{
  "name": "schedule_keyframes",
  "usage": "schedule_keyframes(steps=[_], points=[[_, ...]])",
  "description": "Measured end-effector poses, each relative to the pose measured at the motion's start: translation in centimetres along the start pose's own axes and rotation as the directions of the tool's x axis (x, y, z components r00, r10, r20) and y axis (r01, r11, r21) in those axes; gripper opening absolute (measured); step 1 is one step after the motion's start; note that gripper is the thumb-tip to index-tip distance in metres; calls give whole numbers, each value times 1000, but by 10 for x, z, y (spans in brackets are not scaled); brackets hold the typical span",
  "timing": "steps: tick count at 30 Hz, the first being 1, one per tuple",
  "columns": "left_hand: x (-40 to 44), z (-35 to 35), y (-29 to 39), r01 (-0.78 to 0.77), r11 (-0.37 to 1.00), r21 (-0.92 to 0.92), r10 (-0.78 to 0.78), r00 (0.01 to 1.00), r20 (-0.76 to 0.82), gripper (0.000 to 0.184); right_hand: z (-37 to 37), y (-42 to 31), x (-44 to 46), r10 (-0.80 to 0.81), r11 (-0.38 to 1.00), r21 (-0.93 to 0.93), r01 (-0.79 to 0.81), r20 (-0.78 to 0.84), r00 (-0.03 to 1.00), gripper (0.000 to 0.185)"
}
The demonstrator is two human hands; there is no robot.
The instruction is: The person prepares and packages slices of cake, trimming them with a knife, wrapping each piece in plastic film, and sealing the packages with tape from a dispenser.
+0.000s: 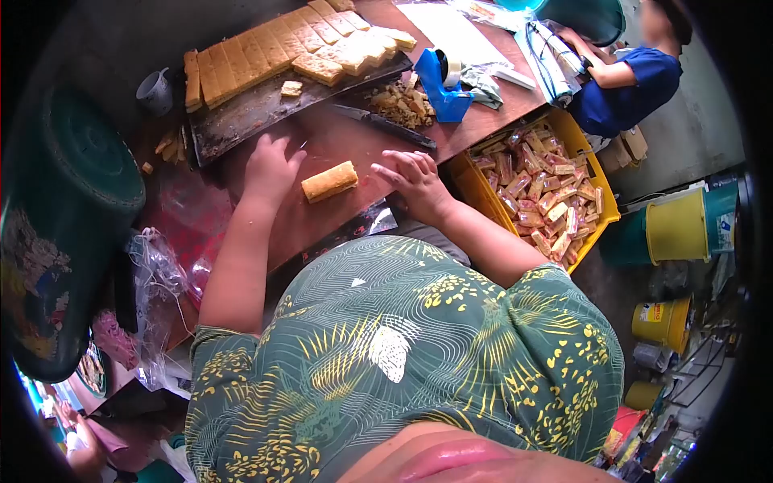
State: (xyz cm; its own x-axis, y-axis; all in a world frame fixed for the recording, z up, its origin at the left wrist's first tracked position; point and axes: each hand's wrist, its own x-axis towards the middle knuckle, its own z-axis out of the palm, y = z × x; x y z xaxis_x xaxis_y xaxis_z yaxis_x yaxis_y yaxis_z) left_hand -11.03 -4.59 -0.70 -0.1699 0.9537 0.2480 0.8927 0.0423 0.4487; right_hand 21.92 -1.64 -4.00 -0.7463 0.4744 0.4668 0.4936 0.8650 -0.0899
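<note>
A single oblong piece of golden cake (330, 182) lies on the brown tabletop in front of me, between my two hands and touched by neither. My left hand (272, 167) hovers just left of it, below the dark tray's edge, fingers apart and holding nothing visible. To the cake's right, my right hand (419, 182) is also open, its fingers loosely bent. Behind them, a dark baking tray (233, 133) bears rows of cut cake slices (258, 52). A long dark knife (386, 127) lies between the tray and my right hand.
Crumbs and broken cake (400, 103) lie beside a blue tape dispenser (444, 88). A yellow crate (600, 189) of wrapped pieces stands at my right. One person in a blue shirt (636, 88) works at the far right. A large green bin (88, 161) and plastic bags (157, 282) are at left.
</note>
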Motion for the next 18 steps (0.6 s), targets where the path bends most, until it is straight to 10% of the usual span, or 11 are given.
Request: schedule_keyframes(steps=[4,8,13,18], points=[[7,-15,11,-41,986,161,24,994,104,33,16,-17,5,-1,983,183,25,-129,992,80],[25,-5,-11,156,723,-673,85,947,311,28,2,-42,33,-261,920,252,300,-178,949,35],[19,-42,19,212,702,-680,73,928,364,18,-23,-51,65,-290,879,420,226,96,952,9],[-5,-72,47,240,649,-722,81,922,380,32,-45,-39,99,-225,938,234,255,-146,963,13]])
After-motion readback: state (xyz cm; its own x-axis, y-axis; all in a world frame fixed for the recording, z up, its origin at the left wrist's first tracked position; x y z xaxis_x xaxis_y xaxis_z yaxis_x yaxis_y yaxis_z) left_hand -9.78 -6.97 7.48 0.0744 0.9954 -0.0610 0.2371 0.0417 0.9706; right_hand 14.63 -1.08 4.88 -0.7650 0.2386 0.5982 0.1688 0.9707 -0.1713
